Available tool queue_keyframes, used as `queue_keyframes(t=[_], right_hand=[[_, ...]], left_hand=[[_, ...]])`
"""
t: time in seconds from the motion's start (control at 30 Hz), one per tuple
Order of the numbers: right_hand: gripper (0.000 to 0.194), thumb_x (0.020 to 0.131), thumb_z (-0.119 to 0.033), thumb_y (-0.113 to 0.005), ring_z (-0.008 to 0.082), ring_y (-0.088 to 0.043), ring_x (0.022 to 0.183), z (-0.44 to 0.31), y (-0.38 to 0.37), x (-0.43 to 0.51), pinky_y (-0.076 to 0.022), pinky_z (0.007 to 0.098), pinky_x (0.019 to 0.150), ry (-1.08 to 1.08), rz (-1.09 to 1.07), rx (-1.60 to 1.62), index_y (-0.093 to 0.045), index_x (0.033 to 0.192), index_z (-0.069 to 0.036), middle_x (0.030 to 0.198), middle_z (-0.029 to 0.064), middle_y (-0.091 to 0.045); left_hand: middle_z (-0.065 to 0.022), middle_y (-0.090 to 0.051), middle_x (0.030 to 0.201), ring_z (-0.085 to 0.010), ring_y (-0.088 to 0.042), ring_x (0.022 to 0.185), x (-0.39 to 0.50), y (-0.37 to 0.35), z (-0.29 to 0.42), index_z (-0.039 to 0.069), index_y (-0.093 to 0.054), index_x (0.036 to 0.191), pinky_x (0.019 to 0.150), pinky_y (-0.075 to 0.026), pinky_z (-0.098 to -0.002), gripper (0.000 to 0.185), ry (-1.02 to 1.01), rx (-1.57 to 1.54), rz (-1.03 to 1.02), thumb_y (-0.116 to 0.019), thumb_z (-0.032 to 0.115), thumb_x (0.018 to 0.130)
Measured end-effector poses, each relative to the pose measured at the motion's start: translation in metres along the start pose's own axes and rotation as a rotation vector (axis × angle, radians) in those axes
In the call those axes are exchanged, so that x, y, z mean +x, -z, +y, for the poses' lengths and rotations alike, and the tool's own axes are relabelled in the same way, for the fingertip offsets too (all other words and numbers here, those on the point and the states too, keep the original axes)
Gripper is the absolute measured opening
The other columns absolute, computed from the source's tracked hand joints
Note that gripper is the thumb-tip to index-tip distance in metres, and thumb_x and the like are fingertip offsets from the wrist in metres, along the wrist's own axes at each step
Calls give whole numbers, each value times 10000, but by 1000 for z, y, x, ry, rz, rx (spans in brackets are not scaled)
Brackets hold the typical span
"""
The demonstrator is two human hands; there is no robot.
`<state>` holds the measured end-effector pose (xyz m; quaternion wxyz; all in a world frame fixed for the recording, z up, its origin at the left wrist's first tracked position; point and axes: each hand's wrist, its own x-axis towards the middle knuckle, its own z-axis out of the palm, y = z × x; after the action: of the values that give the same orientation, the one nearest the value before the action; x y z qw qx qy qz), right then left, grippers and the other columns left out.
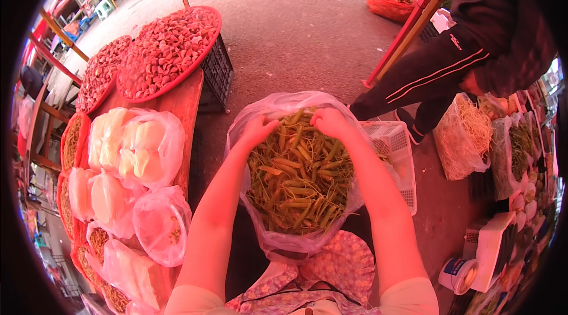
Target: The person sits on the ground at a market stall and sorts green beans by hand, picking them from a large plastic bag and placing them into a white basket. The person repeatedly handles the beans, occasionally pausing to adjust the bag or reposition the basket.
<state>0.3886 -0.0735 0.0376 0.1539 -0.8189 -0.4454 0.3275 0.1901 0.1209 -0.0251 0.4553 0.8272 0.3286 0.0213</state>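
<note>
A clear plastic bag (284,244) stands wide-mouthed before me, filled with green bean-like pods (301,173) and thin stems. At the far left of its mouth is my left hand (262,129), its fingers by the rim and the pods. My right hand (329,122) is at the far right of the mouth, fingertips touching or close to the pods. The fingertips of both hands are partly hidden, so whether either one grips the plastic or a pod does not show. Below the bag lies a flowered apron (341,257).
Left, a wooden table (191,128) bears a red tray (217,26) of reddish pieces and bagged pale blocks (148,137). Right are a white plastic crate (410,168), a bag of pale strands (461,137), a white bucket (448,275) and a standing person (443,66) beside a slanted pole (412,26).
</note>
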Motion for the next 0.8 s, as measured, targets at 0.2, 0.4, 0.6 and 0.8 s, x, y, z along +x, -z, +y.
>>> queue_keyframes(t=[0.2,0.4,0.6,0.8], right_hand=[[613,909,-463,-560,354,-476,1301,-10,-45,15,-395,414,1068,-170,39,-7,-465,1423,-143,1434,190,-463],[805,808,-617,-641,360,-473,1303,-1,-49,20,-379,432,1079,-108,22,45,-465,1417,-121,1460,184,-441],[851,766,-652,-669,357,-413,1353,16,-72,31,-354,439,1097,-61,16,123,-474,1416,-138,1491,189,-397],[884,741,-709,-650,360,-416,1348,6,-79,13,-346,440,1100,-139,56,169,-477,1422,-174,1463,199,-427]], left_hand=[[-217,-645,1187,-324,-601,1145,12,-22,-7,-26,-582,1243,967,-453,-396,575,-152,-45,66,-598,436,902],[-258,-377,1468,-399,-456,1297,8,-23,21,37,-491,1377,1084,-370,-433,784,103,224,-72,-624,592,841],[-287,-289,1493,-425,-416,1321,-3,-34,19,119,-457,1422,1108,-341,-463,902,189,252,-96,-655,677,742],[-252,-414,1408,-348,-485,1263,-9,-52,-14,60,-462,1396,1050,-387,-417,921,120,-239,6,-745,594,701]])
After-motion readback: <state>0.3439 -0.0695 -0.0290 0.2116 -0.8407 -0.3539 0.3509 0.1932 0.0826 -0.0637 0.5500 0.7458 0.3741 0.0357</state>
